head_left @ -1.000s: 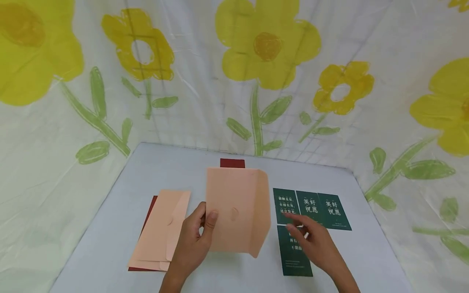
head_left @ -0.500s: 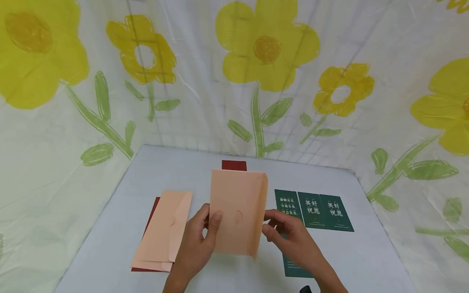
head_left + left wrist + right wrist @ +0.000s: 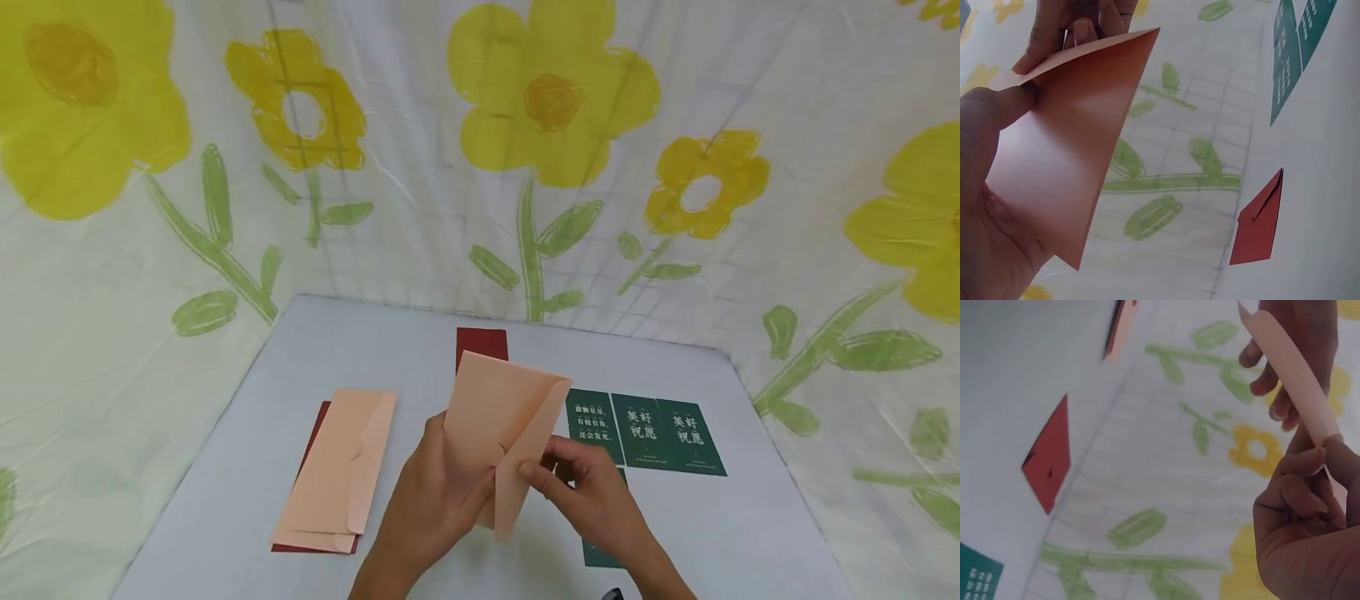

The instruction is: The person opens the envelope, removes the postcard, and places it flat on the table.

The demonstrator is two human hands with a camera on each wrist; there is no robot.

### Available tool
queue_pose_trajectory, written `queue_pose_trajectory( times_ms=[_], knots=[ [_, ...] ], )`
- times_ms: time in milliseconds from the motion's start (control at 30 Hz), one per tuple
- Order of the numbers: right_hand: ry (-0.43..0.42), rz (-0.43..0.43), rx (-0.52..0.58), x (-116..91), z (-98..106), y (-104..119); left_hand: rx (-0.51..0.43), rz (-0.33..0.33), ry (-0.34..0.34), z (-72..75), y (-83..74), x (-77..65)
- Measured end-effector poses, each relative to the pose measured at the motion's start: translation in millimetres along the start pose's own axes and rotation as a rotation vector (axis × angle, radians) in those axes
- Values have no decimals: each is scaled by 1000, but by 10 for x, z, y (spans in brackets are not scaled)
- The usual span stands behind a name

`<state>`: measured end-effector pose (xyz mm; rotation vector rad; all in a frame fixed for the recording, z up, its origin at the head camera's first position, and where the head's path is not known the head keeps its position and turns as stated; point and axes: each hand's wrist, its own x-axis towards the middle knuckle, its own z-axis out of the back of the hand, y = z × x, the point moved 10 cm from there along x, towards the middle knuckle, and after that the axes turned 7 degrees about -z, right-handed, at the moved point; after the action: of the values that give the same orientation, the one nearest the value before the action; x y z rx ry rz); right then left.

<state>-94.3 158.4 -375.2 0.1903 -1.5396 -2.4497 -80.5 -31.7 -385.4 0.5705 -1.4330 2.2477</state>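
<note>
In the head view a peach envelope [image 3: 487,400] is held up over the table, tilted, its flap [image 3: 528,475] bent over towards its body. My left hand [image 3: 423,500] grips the envelope from the left, the thumb on its front by the flap's edge. From the right, my right hand [image 3: 592,492] pinches the flap between thumb and forefinger. The left wrist view shows the left thumb tip [image 3: 1025,97] against the underside of the flap, with a gap between flap and body. In the right wrist view the right fingers [image 3: 1297,494] are curled at the flap.
Peach envelopes [image 3: 337,467] lie stacked over something red at the left. A red envelope [image 3: 480,342] lies at the back, partly hidden. Green cards with white writing [image 3: 690,437] lie at the right; one is mostly behind my right hand. A flowered sheet [image 3: 420,208] surrounds the table.
My right hand has moved left to the flap and pinches it. The flap has folded from sticking out to over the body. The envelope has tilted, and the left thumb has shifted towards the flap.
</note>
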Motion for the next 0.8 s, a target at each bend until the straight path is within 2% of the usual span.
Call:
queue_pose_trajectory(
  times_ms=[167,367,500,667,800],
  knots=[
    [-1,9,15,5,-17,-13,-36,-71,29,1,-42,22],
    [-23,17,25,11,-7,-32,-103,-80,82,-39,-50,24],
    [-79,3,1,19,16,-28,-135,-102,94,-52,-67,20],
    [-148,-6,-54,27,32,-8,-200,-75,119,-76,-57,18],
    [-167,10,-60,37,1,-1,-208,-26,95,-56,-21,11]
  ],
)
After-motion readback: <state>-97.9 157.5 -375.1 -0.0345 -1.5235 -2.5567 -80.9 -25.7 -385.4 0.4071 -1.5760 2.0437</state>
